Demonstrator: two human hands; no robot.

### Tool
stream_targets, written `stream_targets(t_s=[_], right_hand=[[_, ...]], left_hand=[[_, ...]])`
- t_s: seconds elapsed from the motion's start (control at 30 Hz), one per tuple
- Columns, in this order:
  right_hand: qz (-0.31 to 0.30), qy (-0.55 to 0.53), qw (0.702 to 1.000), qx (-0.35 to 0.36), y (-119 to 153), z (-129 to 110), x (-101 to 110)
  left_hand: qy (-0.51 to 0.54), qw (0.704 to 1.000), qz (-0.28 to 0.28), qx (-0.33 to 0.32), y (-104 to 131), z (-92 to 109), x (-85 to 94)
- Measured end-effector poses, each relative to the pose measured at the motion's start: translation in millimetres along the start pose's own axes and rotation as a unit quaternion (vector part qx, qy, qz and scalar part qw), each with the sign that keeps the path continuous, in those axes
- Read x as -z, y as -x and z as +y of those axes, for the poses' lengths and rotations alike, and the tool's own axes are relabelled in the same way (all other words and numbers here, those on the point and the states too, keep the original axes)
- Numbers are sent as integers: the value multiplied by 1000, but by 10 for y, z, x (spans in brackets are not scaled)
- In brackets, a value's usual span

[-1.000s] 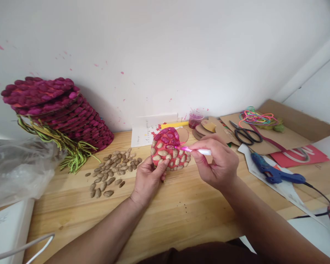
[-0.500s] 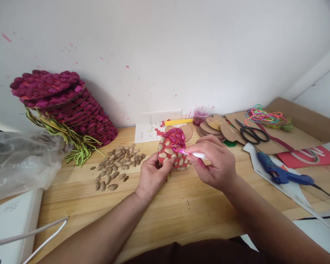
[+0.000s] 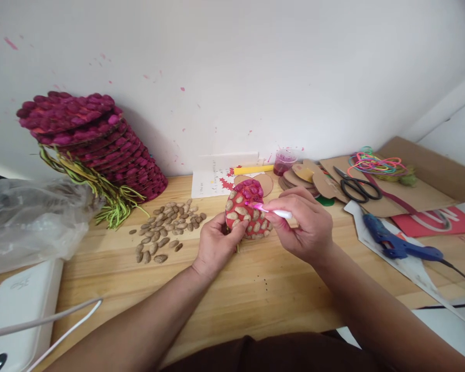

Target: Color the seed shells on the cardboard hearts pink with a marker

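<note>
Between my thumb and fingers, my left hand [image 3: 220, 243] holds a round red disc [image 3: 251, 212] covered with peanuts in their shells. The disc is tilted up toward me; its upper peanuts are wet magenta, and the lower ones are bare tan. My right hand [image 3: 304, 222] pinches a paintbrush [image 3: 281, 213] with a white handle, its magenta bristles touching the peanuts near the disc's middle. Loose peanuts [image 3: 168, 222] lie on the table left of my left hand. A clear cup [image 3: 284, 162] of magenta paint stands behind the disc, against the wall.
At the left lean stacked magenta peanut discs [image 3: 96, 139] with green strings, beside a plastic bag [image 3: 31, 222] and a white box [image 3: 27, 305]. On the right are cardboard discs [image 3: 294, 178], scissors [image 3: 356, 188], tangled cords [image 3: 377, 163] and a blue glue gun [image 3: 399, 245].
The brush tip has shifted slightly on the disc, toward its middle. Both hands keep their grips, and the whole view has moved a little.
</note>
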State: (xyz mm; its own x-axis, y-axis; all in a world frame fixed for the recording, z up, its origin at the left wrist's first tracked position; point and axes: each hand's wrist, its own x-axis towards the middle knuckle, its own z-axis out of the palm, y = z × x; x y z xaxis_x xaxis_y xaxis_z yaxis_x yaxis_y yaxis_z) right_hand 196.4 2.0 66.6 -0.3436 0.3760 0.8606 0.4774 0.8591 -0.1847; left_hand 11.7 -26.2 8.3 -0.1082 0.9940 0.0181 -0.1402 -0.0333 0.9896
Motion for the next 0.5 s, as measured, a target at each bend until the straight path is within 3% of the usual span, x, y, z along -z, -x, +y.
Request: stream_targets(t_s=[0.5], right_hand=[[-23,6,1000,15,-2,1,29]], left_hand=[[4,1000,9,1,-20,-4,11]])
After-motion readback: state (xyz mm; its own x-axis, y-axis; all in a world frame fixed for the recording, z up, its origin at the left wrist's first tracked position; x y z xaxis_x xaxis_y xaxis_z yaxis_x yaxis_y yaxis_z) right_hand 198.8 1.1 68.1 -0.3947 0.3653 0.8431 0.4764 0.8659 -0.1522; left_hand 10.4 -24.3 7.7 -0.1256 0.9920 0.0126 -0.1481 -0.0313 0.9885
